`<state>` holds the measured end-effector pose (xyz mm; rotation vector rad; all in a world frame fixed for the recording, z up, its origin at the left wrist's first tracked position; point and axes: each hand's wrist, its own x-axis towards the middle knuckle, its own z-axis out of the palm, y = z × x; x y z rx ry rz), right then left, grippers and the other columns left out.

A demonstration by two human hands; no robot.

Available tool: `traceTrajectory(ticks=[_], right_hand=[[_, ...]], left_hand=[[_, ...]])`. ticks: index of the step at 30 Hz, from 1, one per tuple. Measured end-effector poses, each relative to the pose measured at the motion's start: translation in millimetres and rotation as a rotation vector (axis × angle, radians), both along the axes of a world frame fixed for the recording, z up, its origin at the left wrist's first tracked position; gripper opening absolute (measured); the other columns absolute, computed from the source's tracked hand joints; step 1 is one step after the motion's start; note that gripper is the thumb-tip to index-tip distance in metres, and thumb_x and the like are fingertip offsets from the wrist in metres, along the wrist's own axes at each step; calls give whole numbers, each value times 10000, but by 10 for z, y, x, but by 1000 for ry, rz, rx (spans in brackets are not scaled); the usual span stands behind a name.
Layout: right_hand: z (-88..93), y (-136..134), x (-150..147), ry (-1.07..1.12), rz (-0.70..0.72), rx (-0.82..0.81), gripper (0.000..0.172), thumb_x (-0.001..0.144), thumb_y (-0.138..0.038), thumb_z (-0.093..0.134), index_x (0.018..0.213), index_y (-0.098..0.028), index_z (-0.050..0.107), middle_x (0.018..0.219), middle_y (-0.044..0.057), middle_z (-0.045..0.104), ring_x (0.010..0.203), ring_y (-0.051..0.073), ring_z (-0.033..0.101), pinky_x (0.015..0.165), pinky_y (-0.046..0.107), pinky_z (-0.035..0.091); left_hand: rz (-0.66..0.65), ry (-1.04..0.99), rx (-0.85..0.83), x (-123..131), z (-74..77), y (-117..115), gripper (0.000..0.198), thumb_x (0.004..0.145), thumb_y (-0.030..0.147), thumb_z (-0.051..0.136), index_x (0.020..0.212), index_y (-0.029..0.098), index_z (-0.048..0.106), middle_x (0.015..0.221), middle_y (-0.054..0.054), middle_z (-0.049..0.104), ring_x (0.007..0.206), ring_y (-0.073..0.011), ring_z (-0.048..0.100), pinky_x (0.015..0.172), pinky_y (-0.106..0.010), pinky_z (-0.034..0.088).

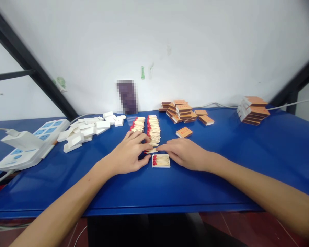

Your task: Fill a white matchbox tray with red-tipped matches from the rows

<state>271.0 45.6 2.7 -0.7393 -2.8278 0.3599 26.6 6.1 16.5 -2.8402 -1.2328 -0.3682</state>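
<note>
A white matchbox tray (161, 166) holding red-tipped matches (161, 160) lies on the blue table between my two hands. Behind it, loose matches (153, 130) are laid out in two long rows. My left hand (130, 152) rests at the near end of the left row, thumb and fingers apart, fingertips touching the matches. From the other side my right hand (186, 154) reaches in, its index finger stretched out to the near end of the right row, its thumb by the tray's right edge. Some of the match ends are hidden by my left fingers.
White empty trays (86, 128) are heaped at the left, beside a power strip (38, 142) with a plug. Orange matchbox sleeves (184, 111) pile up at the back; a single orange matchbox sleeve (184, 132) lies nearer. Wrapped stacks of orange boxes (254, 109) stand far right.
</note>
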Motion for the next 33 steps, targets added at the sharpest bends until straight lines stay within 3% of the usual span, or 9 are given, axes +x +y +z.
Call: traceTrajectory(ticks=[11,20,33], right_hand=[[-75,36,-6,63,-49,18,167,941,-128,453,1017,-184,591,878,26,684,749,159,596,696,278,378],[-66,30,-2,64,-13,3,259,952,-135,456,1129,-201,632,943,48,698,827,180,633,722,283,420],[-102,37,-3,99,-14,17,285,968,-170,455,1181,-206,640,980,60,722,883,192,660,750,287,452]], left_hand=[[32,0,22,-14,-20,15,170,901,263,551,1002,213,677,1095,-50,590,1052,-246,518,894,-414,349],[25,-3,14,-11,-28,18,160,960,266,511,990,213,658,1077,-38,580,1051,-226,514,910,-401,337],[38,-39,-25,21,-12,5,112,923,219,548,922,200,658,969,-22,579,983,-203,509,890,-383,317]])
